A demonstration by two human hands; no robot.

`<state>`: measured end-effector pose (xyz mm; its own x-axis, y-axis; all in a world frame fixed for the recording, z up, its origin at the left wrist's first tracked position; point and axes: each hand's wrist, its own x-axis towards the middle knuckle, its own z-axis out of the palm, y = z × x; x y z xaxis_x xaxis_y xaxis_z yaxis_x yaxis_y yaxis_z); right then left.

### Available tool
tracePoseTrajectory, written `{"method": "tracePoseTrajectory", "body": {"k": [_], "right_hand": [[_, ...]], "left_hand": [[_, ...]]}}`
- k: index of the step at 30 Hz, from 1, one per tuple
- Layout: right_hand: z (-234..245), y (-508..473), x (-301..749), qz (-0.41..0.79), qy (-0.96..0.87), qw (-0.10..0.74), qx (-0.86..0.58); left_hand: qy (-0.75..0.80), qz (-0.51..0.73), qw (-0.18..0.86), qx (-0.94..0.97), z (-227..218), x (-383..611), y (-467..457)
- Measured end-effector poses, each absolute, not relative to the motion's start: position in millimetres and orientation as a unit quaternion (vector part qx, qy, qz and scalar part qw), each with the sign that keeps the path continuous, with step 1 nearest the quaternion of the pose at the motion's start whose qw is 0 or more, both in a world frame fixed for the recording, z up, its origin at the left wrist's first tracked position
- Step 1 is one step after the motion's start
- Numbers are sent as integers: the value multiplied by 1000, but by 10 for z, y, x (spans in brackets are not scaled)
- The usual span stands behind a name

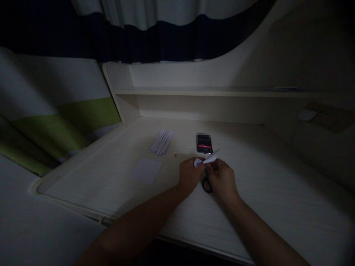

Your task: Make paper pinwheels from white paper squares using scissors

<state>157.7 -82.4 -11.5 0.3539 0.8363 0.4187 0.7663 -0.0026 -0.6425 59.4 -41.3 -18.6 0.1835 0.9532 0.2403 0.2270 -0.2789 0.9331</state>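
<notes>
Both hands meet over the middle of a pale wooden desk (263, 207) in dim light. My left hand (190, 175) and my right hand (223, 179) are closed, pinching one small folded piece of white paper (208, 159) between the fingertips. The paper's pointed end sticks out up and to the right. Black scissors (206, 184) lie on the desk just under my hands, only a handle loop showing.
A phone (204, 144) with a lit screen lies just beyond the hands. To the left are a stack of folded paper strips (162, 142), a flat white sheet (146, 170) and tiny scraps (174, 153). A shelf (222, 92) runs along the back; a striped curtain (55, 122) hangs left.
</notes>
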Motion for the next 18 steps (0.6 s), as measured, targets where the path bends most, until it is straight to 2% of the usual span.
{"method": "tracePoseTrajectory", "body": {"k": [8, 18], "right_hand": [[-117, -834, 1554, 30, -556, 450, -698], [-131, -832, 1542, 7, -561, 423, -712]], "left_hand": [[428, 473, 436, 635, -162, 601, -475], [430, 479, 438, 628, -166, 619, -504]]}}
